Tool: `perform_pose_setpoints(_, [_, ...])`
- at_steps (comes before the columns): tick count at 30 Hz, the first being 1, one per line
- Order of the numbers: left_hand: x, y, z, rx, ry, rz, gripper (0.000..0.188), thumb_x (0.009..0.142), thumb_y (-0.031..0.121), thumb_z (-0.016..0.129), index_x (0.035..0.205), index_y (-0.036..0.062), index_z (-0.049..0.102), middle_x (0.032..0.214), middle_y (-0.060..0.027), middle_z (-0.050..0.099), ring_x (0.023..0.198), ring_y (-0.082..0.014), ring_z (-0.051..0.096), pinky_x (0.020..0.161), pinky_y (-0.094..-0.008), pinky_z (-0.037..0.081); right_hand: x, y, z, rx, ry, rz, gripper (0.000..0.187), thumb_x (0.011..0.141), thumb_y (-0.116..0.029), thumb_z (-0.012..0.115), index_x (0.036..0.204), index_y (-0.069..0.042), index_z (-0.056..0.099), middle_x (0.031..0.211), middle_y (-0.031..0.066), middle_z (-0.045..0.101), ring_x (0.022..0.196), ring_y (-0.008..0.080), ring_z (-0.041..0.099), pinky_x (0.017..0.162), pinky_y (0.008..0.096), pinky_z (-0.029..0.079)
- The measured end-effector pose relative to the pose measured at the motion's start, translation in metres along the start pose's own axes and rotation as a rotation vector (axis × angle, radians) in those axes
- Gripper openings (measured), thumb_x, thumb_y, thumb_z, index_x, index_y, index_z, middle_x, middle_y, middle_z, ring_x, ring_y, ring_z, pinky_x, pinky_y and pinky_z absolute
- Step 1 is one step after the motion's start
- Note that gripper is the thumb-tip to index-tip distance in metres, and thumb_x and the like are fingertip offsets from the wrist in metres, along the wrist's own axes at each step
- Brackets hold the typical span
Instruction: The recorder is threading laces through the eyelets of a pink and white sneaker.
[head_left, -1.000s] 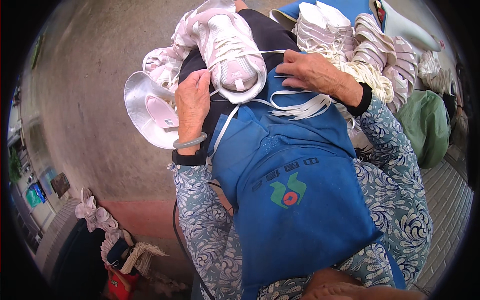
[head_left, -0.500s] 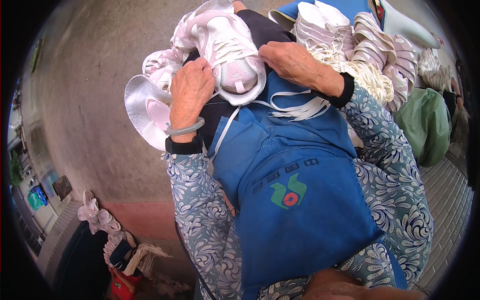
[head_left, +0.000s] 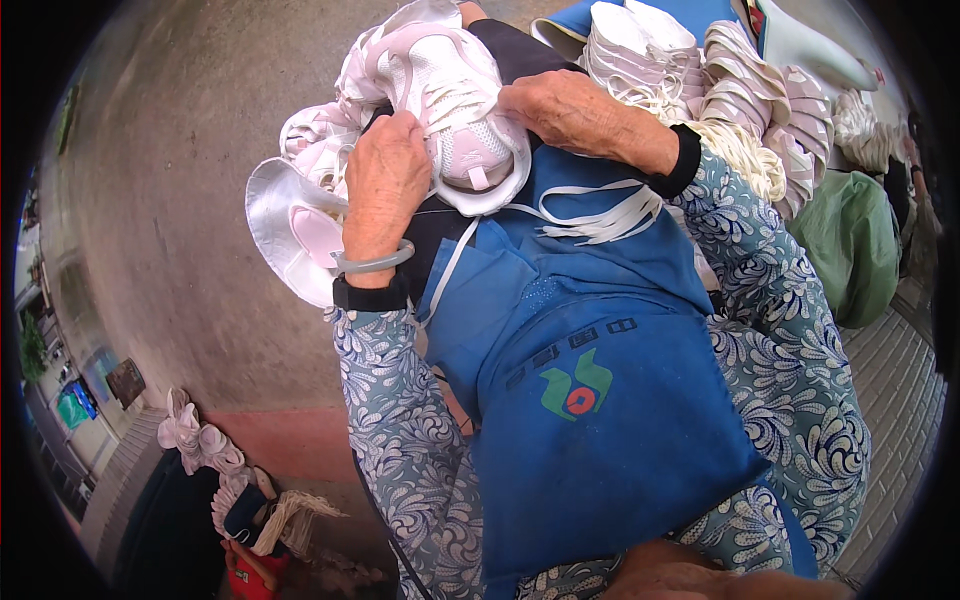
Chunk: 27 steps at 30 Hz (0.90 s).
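A pink and white mesh shoe upper (head_left: 470,148) lies across my lap, its white shoelace (head_left: 455,105) criss-crossed over the tongue. My left hand (head_left: 388,175) is closed, fingertips pinching the upper's left edge beside the lacing. On the other side my right hand (head_left: 585,118) is closed too, thumb and forefinger pinching the right edge near the lace rows. Whether lace ends are also between the fingers is hidden. A loose lace end (head_left: 452,265) hangs down beside my left wrist. A bundle of flat white laces (head_left: 610,215) rests on my blue apron (head_left: 620,450).
More pink and white uppers (head_left: 310,225) lie beyond my left hand. Stacked uppers (head_left: 740,75) and cream laces (head_left: 740,150) sit at the right, near a green bag (head_left: 850,250). At the lower left are further uppers (head_left: 195,435) and a person in red (head_left: 250,575).
My right hand has moved slightly left, its fingertips now closer to the lacing. My left hand stays almost in place on the upper.
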<state>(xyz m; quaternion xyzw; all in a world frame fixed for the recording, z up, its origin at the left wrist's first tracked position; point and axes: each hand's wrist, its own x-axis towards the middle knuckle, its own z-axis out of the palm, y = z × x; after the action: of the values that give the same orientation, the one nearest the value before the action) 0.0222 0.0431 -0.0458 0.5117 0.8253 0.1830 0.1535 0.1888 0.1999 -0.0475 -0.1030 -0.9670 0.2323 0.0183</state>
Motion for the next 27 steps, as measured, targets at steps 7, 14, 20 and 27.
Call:
perform_pose_setpoints(7, [-0.005, -0.002, 0.006, -0.014, 0.114, 0.101, 0.017, 0.083, 0.016, 0.052, 0.079, 0.0, 0.057, 0.076, -0.0185, 0.06, 0.074, -0.037, 0.058, 0.067, -0.0431, 0.046, 0.019, -0.017, -0.016, -0.354, -0.018, -0.221, 0.011, 0.074, -0.013, 0.058, 0.075, -0.003, 0.064, 0.07, 0.0156, 0.064, 0.071, 0.031, 0.065, 0.06, 0.0404, 0.052])
perform_pose_setpoints(14, [0.004, -0.008, 0.006, -0.197, 0.002, -0.012, 0.019, 0.083, 0.02, 0.057, 0.084, 0.001, 0.061, 0.074, -0.0169, 0.062, 0.07, -0.032, 0.061, 0.065, -0.0377, 0.047, 0.027, -0.005, -0.02, -0.17, -0.18, -0.119, 0.016, 0.083, -0.014, 0.055, 0.078, 0.0, 0.056, 0.073, 0.0195, 0.06, 0.071, 0.034, 0.063, 0.061, 0.0418, 0.049])
perform_pose_setpoints(20, [-0.009, -0.009, 0.027, -0.219, 0.254, 0.029, 0.014, 0.085, 0.017, 0.058, 0.084, 0.0033, 0.061, 0.072, -0.0145, 0.062, 0.068, -0.0326, 0.06, 0.06, -0.0378, 0.047, 0.013, 0.003, 0.008, 0.108, -0.012, 0.104, 0.019, 0.086, -0.017, 0.052, 0.077, 0.0, 0.055, 0.071, 0.0204, 0.058, 0.069, 0.0376, 0.06, 0.063, 0.0448, 0.047])
perform_pose_setpoints(27, [-0.037, -0.002, 0.033, 0.132, 0.253, 0.048, 0.022, 0.083, 0.026, 0.058, 0.089, 0.0058, 0.051, 0.083, -0.012, 0.05, 0.072, -0.028, 0.059, 0.058, -0.0383, 0.05, -0.002, -0.026, 0.008, -0.073, 0.166, 0.081, 0.025, 0.08, -0.027, 0.061, 0.084, -0.003, 0.053, 0.081, 0.0159, 0.055, 0.072, 0.033, 0.06, 0.059, 0.0411, 0.048])
